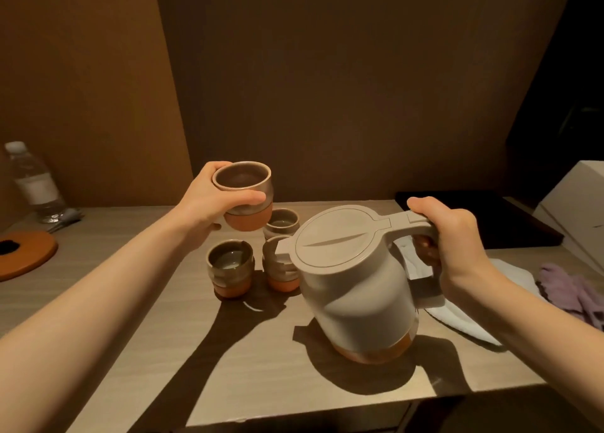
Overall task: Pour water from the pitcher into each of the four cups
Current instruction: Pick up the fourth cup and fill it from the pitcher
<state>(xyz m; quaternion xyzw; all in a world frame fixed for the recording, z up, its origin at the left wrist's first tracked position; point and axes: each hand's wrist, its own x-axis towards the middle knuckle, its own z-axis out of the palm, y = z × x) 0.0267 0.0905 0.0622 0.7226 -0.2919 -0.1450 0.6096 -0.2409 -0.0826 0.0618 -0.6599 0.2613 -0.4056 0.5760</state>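
Your left hand [209,203] wraps a raised cup [243,194], above three cups [230,267] standing left of the pitcher [353,288]. Your right hand [454,239] closes on the pitcher's handle [415,221]; the pitcher tilts on the table [163,334]. It likely feels heavy with water, the cups breakable. Keep the handle grip high.

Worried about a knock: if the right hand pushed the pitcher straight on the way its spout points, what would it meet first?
Most likely the right front cup: the pitcher, gripped by the right hand, already has its spout at that cup's rim. The left hand holds its cup higher, seemingly clear, though depth is uncertain.
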